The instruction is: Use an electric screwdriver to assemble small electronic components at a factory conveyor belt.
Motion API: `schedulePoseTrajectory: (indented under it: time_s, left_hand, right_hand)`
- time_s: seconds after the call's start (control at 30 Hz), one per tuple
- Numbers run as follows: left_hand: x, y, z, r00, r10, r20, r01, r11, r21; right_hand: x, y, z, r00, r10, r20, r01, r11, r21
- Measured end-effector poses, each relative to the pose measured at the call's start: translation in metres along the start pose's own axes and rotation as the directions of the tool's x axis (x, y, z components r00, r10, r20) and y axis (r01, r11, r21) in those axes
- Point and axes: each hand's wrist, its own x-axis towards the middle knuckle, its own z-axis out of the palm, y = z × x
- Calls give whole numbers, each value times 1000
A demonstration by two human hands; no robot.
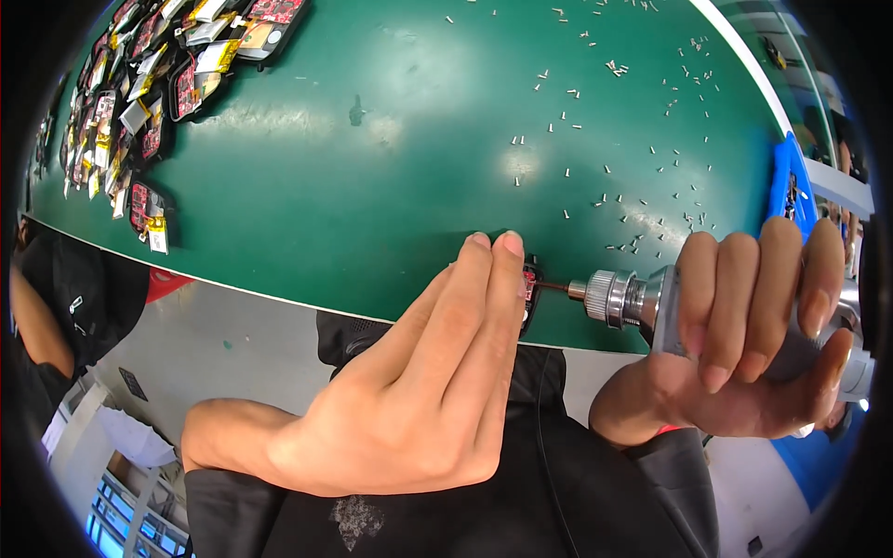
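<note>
A small black device with a red circuit board (530, 288) lies at the near edge of the green table, mostly hidden by my left hand (423, 381). The left fingers are straight and pressed together, closed against the device's left side; the thumb is out of sight. From the right, my right hand (758, 316) wraps round a silver power screwdriver (619, 298). It is held nearly level, and its thin bit meets the board. I cannot make out a screw under the tip.
Many similar open devices with red boards and silver battery packs (139, 102) are heaped at the far left. One such device (149, 214) lies just below the heap. Loose small screws (614, 200) are scattered over the table's right side, near a blue tray (791, 186).
</note>
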Motion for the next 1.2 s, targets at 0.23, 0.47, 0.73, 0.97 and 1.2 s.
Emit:
schedulePoseTrajectory:
  time_s: [0.23, 0.47, 0.73, 0.97, 1.2]
  left_hand:
    - [-1, -2, 4, 999, 15, -47, -15, 1000, -15]
    - [0, -9, 8, 994, 58, -96, -62, 997, -38]
    - [3, -10, -20, 988, 87, 125, -78, 994, -76]
    - [-17, -33, -33, 996, 24, 85, -12, 991, -135]
    - [-28, -129, -85, 871, -415, -264, 480, 836, 268]
  right_hand:
    - [-3, -2, -3, 1000, -13, 19, 15, 992, -128]
    - [11, -4, -5, 968, 135, 211, -88, 972, -217]
    - [18, 2, 11, 959, 99, 266, -56, 985, -166]
    - [2, -2, -1, 978, -27, 205, -11, 984, 181]
    - [-20, -18, -25, 998, -60, -6, 60, 971, 232]
